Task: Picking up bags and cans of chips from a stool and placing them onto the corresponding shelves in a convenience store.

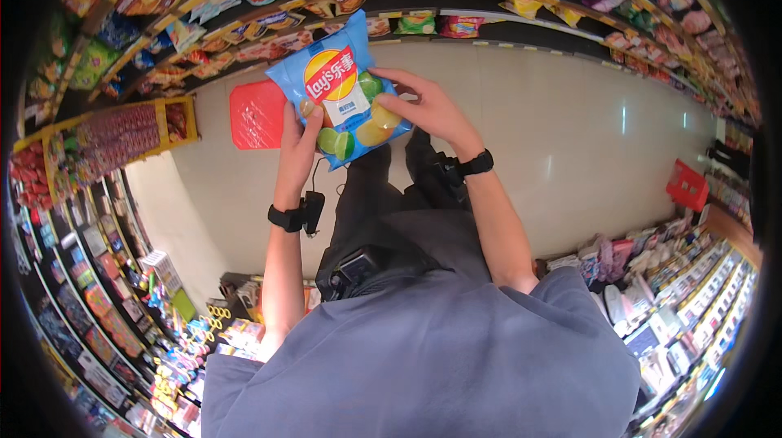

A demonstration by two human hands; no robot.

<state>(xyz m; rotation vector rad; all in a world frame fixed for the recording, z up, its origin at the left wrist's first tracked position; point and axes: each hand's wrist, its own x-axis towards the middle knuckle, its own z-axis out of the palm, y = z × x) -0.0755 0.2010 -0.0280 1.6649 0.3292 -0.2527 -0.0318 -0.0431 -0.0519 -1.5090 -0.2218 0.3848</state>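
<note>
Between my two hands is a blue Lay's potato chip bag [339, 109], puffed up, its printed front facing up with limes and chips on it. My left hand [298, 131] grips its left edge, thumb on the front. On the right side, my right hand [427, 102] holds the bag with the thumb on the front and the index finger along the upper edge. The fingers behind the bag are hidden. The bag is tilted, one top corner pointing toward the shelves. Each wrist wears a black strap with a small device.
Ahead, snack shelves [452, 39] curve across the view, stocked with bags. A red plastic object [256, 115] is on the pale tiled floor [550, 126], partly behind the bag. Left stands a yellow-framed display [116, 129]; another red item [686, 185] is at right. Stocked shelves flank me.
</note>
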